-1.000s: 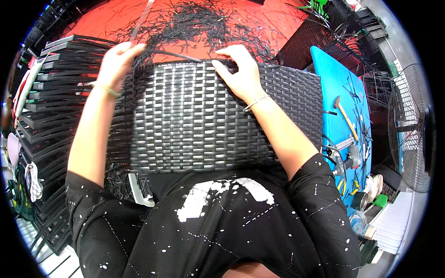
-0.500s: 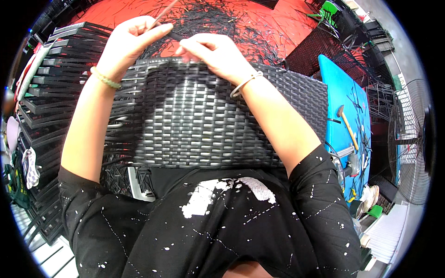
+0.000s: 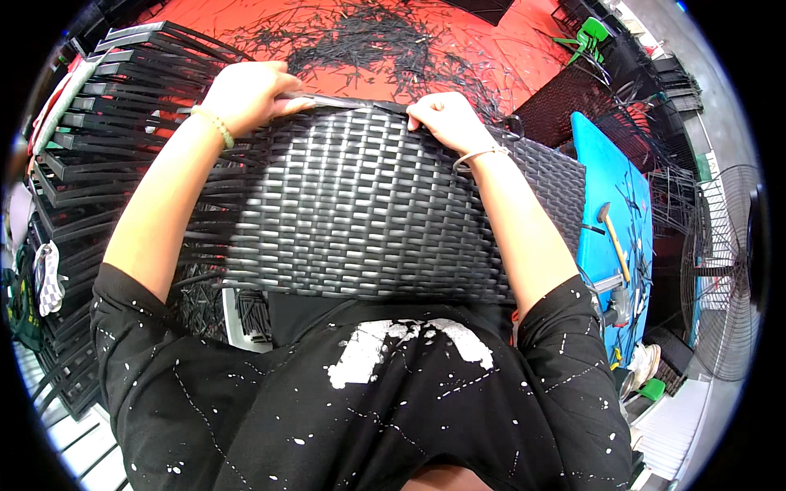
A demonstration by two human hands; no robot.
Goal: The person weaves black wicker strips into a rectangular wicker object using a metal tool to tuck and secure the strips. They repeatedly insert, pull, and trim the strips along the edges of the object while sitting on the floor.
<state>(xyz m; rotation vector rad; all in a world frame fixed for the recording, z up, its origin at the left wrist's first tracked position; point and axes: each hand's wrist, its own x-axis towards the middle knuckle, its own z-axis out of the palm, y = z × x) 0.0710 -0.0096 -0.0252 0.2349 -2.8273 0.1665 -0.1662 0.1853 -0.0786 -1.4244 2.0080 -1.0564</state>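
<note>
A black woven wicker panel (image 3: 352, 204) lies across my lap, its weave glossy with pale highlights. Along its far edge runs a flat dark wicker strip (image 3: 352, 103). My left hand (image 3: 252, 96) pinches this strip between thumb and fingers at the far left corner. Farther right on the same edge, my right hand (image 3: 446, 119) has its fingers curled closed at the strip's other end; what lies inside those fingers is partly hidden. Loose strip ends fan out from the panel's left side.
Black metal frames (image 3: 123, 106) are stacked at the left. Cut strip scraps (image 3: 368, 41) litter the red floor ahead. At the right, a blue table (image 3: 598, 164) carries a hammer (image 3: 614, 237) and other tools. A large fan (image 3: 729, 270) stands beyond it.
Both hands have come down to the panel's far edge and moved farther apart. The strip, raised and angled before, now lies along that edge.
</note>
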